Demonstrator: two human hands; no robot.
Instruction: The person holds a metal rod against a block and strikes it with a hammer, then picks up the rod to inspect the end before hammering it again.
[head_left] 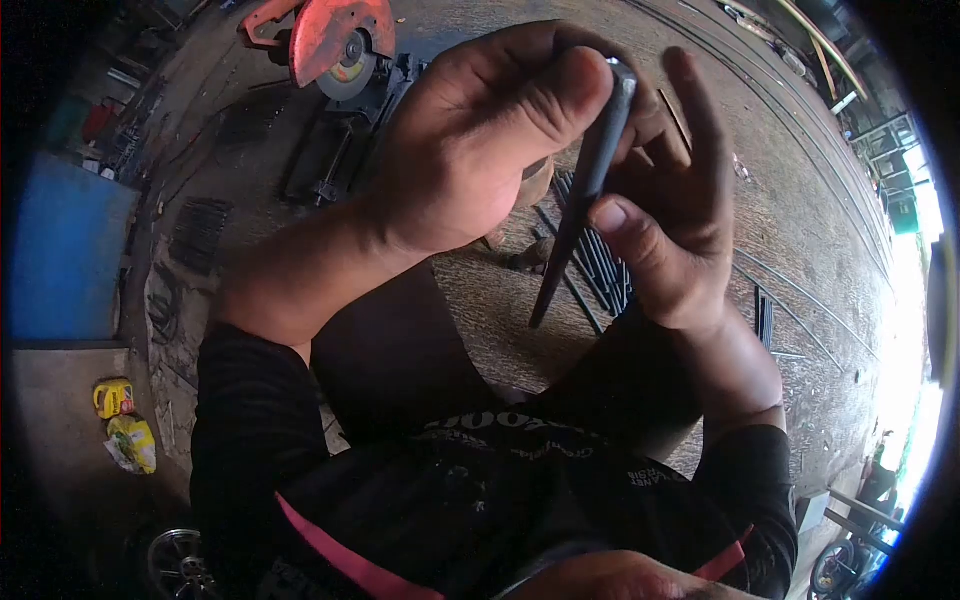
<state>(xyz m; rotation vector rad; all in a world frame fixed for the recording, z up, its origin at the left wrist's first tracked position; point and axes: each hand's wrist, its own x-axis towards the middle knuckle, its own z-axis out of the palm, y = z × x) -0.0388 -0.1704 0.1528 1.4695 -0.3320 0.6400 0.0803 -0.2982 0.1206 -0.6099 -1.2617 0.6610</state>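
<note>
A dark metal rod is held up in front of me, slanting down to the left, with its lower end narrower than its upper end. The thumb of my left hand presses near the bright upper end, and the fingers curl behind it. My right hand grips the same rod about midway, thumb against its side. One finger of that hand stretches upward, away from the metal. Parts of the other fingers are hidden behind the rod.
An orange cut-off saw stands on the floor beyond my left hand. Several dark rods lie on the ground behind the held one. Long thin bars stretch along the right. At the left are a blue panel and a yellow container.
</note>
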